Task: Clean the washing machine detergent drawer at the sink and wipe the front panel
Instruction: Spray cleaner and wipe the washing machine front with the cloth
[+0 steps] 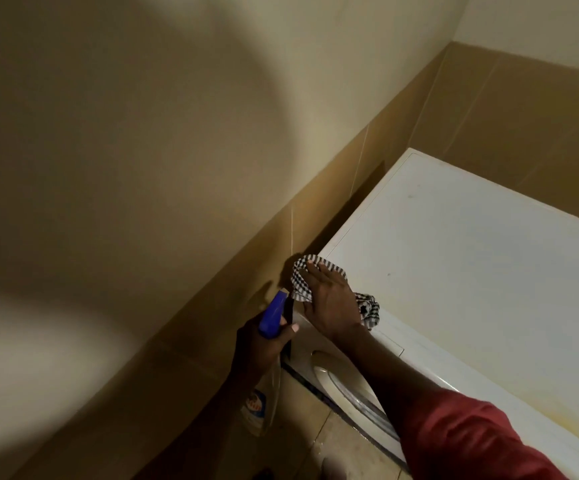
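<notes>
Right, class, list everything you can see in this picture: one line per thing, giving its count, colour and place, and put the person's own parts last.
washing machine: one, white, at right, in the corner by the walls; its round door shows low on the front.
checked cloth: one, black and white, on the machine's front left top corner, under the right hand.
spray bottle: one, blue head with a clear body and a label, left of the machine, in the left hand.
wall tiles: brown band along both walls, cream wall above.
floor: beige tiles, bottom centre.
sleeve: one, red, bottom right, on the right arm.
left hand: one, closed round the spray bottle.
right hand: one, flat on the checked cloth.
</notes>
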Demonstrator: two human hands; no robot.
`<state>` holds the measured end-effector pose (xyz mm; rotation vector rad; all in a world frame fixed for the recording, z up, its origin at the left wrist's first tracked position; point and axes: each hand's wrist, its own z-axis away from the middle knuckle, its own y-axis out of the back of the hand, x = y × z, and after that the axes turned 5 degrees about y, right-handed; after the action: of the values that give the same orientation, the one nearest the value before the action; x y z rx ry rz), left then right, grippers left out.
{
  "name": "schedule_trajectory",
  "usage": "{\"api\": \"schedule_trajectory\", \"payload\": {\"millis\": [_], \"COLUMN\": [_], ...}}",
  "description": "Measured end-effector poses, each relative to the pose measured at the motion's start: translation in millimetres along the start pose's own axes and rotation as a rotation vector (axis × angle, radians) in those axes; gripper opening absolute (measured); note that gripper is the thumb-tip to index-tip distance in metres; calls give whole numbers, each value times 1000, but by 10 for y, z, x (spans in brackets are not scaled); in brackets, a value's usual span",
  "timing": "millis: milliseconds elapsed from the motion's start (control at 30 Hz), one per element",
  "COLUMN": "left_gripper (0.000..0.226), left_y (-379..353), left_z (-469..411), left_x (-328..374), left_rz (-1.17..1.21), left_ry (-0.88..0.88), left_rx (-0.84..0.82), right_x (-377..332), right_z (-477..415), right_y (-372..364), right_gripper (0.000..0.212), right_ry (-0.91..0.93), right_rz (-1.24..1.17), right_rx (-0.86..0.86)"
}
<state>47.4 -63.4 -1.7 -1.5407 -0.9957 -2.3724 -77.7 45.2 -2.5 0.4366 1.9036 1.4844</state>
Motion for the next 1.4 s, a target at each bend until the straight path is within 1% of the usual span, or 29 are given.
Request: {"api": "schedule_trajectory", "payload": {"millis": [133, 233, 333, 467, 567, 600, 667, 733, 767, 800, 867, 1000, 1067, 1133, 1400], "left_gripper": [20, 20, 19, 19, 34, 33, 29, 27, 26, 26, 25, 26, 25, 25, 30], "left_y": [81, 89, 70, 35, -46, -79, -169, -260, -337, -404, -548, -908, -1061, -1227, -1729], "left_z": [-10, 19, 62, 144, 216, 229, 267, 302, 336, 372, 442, 623, 754, 883, 1247], "left_x": [-101, -126, -133, -77, 17, 35, 65, 78, 104, 136, 205, 351, 435, 492, 545], "left_rz": [13, 15, 40, 60, 66, 69, 47, 33, 21, 3, -33, -85, -137, -172, -208], "left_ry": [43, 93, 85, 70, 55, 55, 52, 55, 43, 25, -23, -76, -107, -146, -191], "left_rx": [-1, -70, -125, -139, -233, -277, -353, -396, -427, -455, -505, -591, -612, -633, -759], "right_x": [-20, 23, 110, 114, 92, 106, 195, 301, 378, 455, 629, 937, 1039, 1121, 1164], "right_z": [296, 518, 452, 302, 581, 704, 973, 1213, 1367, 1511, 1774, 2271, 2474, 2687, 3293], "right_y": [-29, -11, 31, 104, 212, 269, 407, 590, 715, 836, 1093, 1587, 1724, 1794, 1684], "right_gripper": [66, 62, 54, 48, 35, 31, 29, 36, 41, 43, 39, 38, 30, 23, 23], "right_ry": [-79, -96, -102, -215, -282, -322, -477, -672, -746, -808, -913, -1030, -1056, -1084, -1108], "right_rz": [-36, -37, 10, -2, 46, 33, -98, -303, -358, -381, -384, -371, -374, -362, -363], "right_rx": [49, 94, 109, 81, 106, 117, 197, 347, 446, 535, 674, 869, 931, 951, 973]}}
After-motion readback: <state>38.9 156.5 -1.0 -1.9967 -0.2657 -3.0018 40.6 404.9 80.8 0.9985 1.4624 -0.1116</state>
